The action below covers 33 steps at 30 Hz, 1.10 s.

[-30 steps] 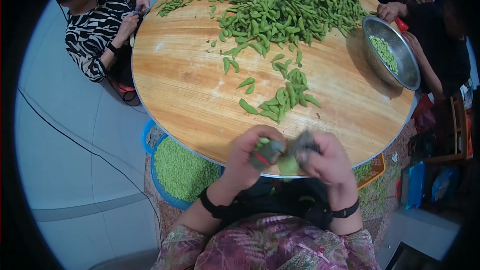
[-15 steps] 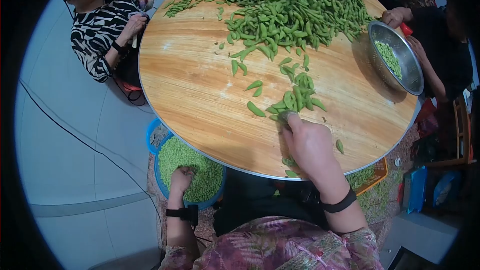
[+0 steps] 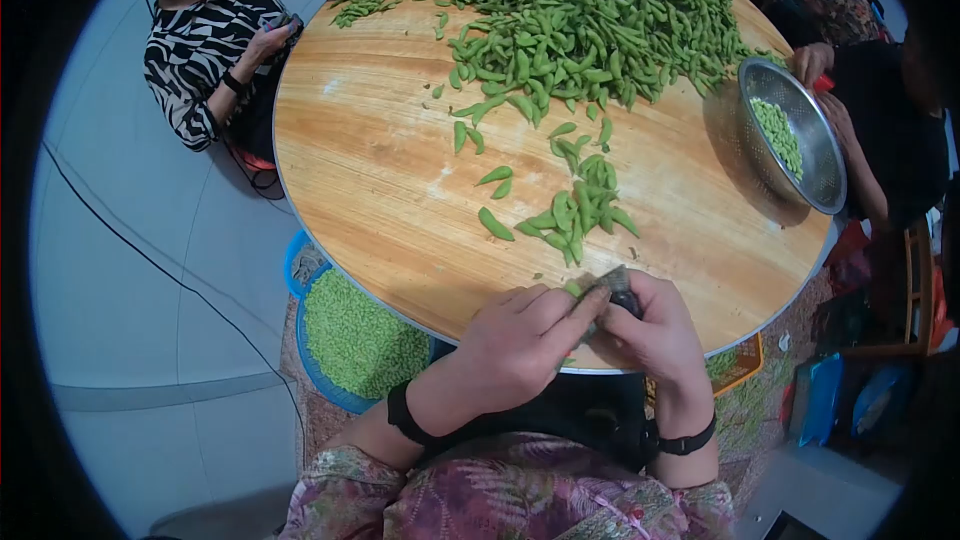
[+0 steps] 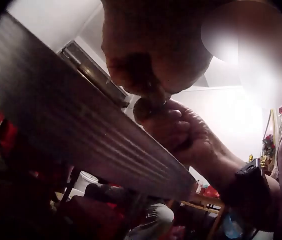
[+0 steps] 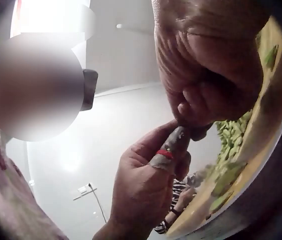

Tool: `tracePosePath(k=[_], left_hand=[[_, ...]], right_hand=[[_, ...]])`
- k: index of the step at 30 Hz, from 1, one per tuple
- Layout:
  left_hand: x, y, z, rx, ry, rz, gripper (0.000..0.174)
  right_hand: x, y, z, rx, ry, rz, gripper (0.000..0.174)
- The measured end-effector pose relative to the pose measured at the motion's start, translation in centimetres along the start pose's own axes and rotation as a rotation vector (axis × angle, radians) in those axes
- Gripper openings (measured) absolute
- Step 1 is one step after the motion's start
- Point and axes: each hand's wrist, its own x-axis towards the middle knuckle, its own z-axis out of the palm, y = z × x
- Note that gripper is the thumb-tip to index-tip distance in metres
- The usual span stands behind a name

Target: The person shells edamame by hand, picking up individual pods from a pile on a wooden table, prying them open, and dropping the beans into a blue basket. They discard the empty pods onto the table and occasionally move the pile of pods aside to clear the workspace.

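My left hand (image 3: 510, 345) and right hand (image 3: 660, 330) meet over the table's near edge, fingertips together. Between them they pinch an edamame pod (image 3: 573, 288), mostly hidden by the fingers; a green bit shows. Grey wrapping covers fingertips on both hands. In the right wrist view, a red band circles the grey-wrapped left thumb (image 5: 167, 154). A small pile of edamame pods (image 3: 570, 215) lies just beyond the hands on the round wooden table (image 3: 370, 160). Low at the left, a blue basin (image 3: 335, 390) holds many shelled green beans (image 3: 365, 335).
A large heap of pods (image 3: 590, 10) covers the table's far side. At right, a metal colander (image 3: 820, 175) with some beans tilts beside a person in black. A person in a striped top (image 3: 185, 60) sits at left. An orange crate (image 3: 748, 360) is below the right edge.
Half a second ago my left hand was over the bean basin and my right hand reached into the small pod pile. Both have come back together at the table edge with a pod.
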Motion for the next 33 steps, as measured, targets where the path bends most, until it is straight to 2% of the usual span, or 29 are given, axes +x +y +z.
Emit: tracePosePath(k=[1, 3, 4, 6, 7, 9, 11, 12, 13, 17, 20, 22, 26, 28, 29, 31, 32, 33], left_hand=[[0.2, 0.0, 0.6, 0.005, 0.003, -0.004, 0.03], [0.3, 0.2, 1.5, -0.158, -0.027, -0.229, 0.025], [0.4, 0.2, 1.7, -0.156, -0.033, -0.235, 0.025], [0.8, 0.1, 2.1, -0.736, -0.057, -0.732, 0.018], [1.0, 0.1, 2.4, -0.733, -0.057, -0.738, 0.018], [1.3, 0.2, 2.9, -1.156, 0.223, -0.843, 0.013], [1.4, 0.2, 3.7, -1.087, 0.279, -0.863, 0.016], [1.2, 0.2, 4.2, -1.189, 0.325, -0.854, 0.013], [1.3, 0.1, 4.6, -1.292, 0.371, -0.842, 0.012], [1.8, 0.6, 5.1, -1.293, 0.413, -0.839, 0.012], [1.8, 1.0, 5.4, -1.154, 0.364, -0.896, 0.013], [1.5, 1.1, 6.2, -1.068, 0.497, -0.758, 0.014], [1.4, 1.7, 6.2, -1.066, 0.506, -0.79, 0.016], [1.4, 1.8, 6.1, -1.05, 0.373, -0.868, 0.016], [1.5, 1.6, 5.7, -1.05, 0.371, -0.865, 0.016], [1.6, 0.9, 4.4, -1.25, 0.139, -0.824, 0.014], [1.4, 0.7, 4.2, -1.248, 0.14, -0.82, 0.014], [1.2, 0.5, 4.0, -1.377, 0.122, -0.817, 0.015]], right_hand=[[-0.2, -0.1, -0.5, 0.14, -0.016, 0.041, 0.007], [-0.5, 0.6, -1.1, 0.186, -0.034, 0.041, 0.008], [-0.5, 0.9, -1.2, 0.18, -0.005, 0.035, 0.01], [-0.5, 1.1, -1.4, 0.177, 0.022, 0.032, 0.011], [-0.4, 0.9, -1.5, 0.183, 0.043, -0.009, 0.014], [-0.6, 0.5, -1.9, 0.193, 0.055, -0.043, 0.016], [-0.8, 0.0, -2.3, 0.268, -0.183, 0.046, 0.021], [-0.7, 0.8, -2.5, 0.253, -0.252, -0.009, 0.023], [-0.6, 0.8, -2.7, 0.254, -0.255, -0.007, 0.023], [-0.3, 0.7, -3.1, 0.343, -0.281, 0.086, 0.022], [-0.3, 0.9, -3.1, 0.405, -0.281, 0.114, 0.023], [-0.5, 1.0, -3.0, 0.448, -0.28, 0.117, 0.022], [-0.7, 1.3, -2.9, 0.492, -0.252, 0.119, 0.019], [-0.9, 1.5, -2.8, 0.513, -0.244, 0.101, 0.018], [-1.1, 1.5, -2.8, 0.532, -0.239, 0.115, 0.018], [-1.5, 1.1, -2.6, 0.549, -0.235, 0.124, 0.017], [-1.7, 0.9, -2.3, 0.6, -0.233, 0.166, 0.017], [-1.9, 0.9, -2.1, 0.651, -0.229, 0.207, 0.017]])
